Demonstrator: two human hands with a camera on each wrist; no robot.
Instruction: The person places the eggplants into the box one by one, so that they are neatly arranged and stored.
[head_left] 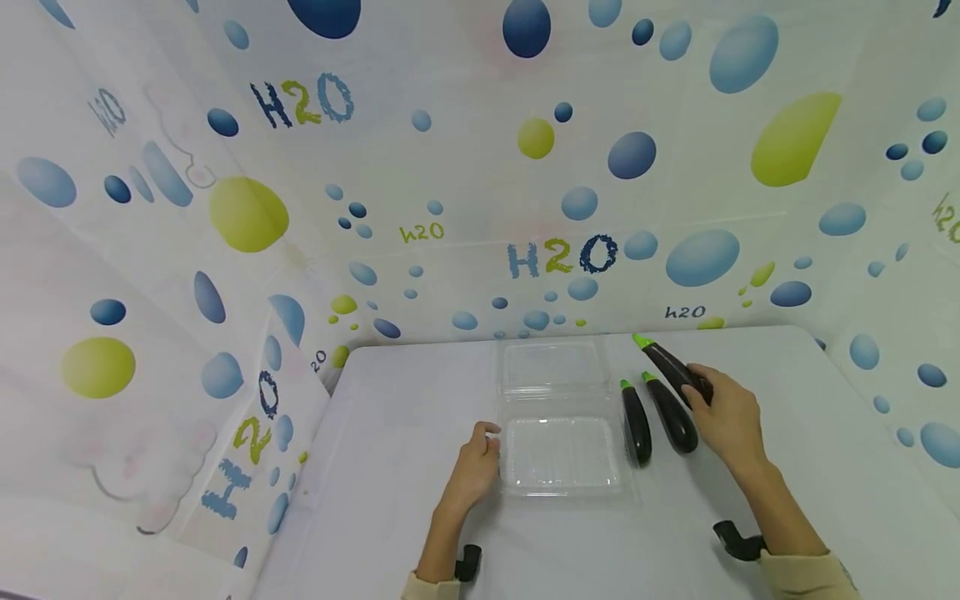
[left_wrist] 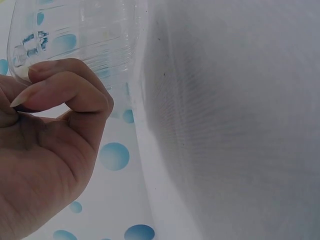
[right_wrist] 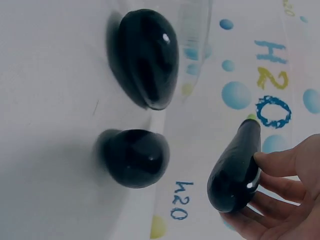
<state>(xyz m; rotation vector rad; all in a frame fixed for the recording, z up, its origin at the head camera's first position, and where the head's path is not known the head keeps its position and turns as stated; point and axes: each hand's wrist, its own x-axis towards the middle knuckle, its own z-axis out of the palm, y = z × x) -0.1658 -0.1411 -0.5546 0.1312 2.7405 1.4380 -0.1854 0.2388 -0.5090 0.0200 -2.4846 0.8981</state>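
Note:
A clear plastic clamshell container (head_left: 562, 492) lies unfolded on the white table, its lid side toward the back. At its left edge is my left hand (head_left: 474, 468), fingers curled with the tips at the rim; the left wrist view shows the container (left_wrist: 100, 30) just behind them. My right hand (head_left: 726, 417) grips the thick end of a dark eggplant (head_left: 672, 367) with a bright green stem, held above the table in the right wrist view. Two more eggplants lie right of the container: a slim eggplant (head_left: 636, 425) beside it and a thicker eggplant (head_left: 673, 415) nearer my right hand.
The white table (head_left: 397, 442) ends at a back edge against a hanging curtain (head_left: 450, 167) printed with blue and green dots and H2O lettering. The curtain also surrounds the left and right sides. Each wrist wears a black camera mount (head_left: 738, 542).

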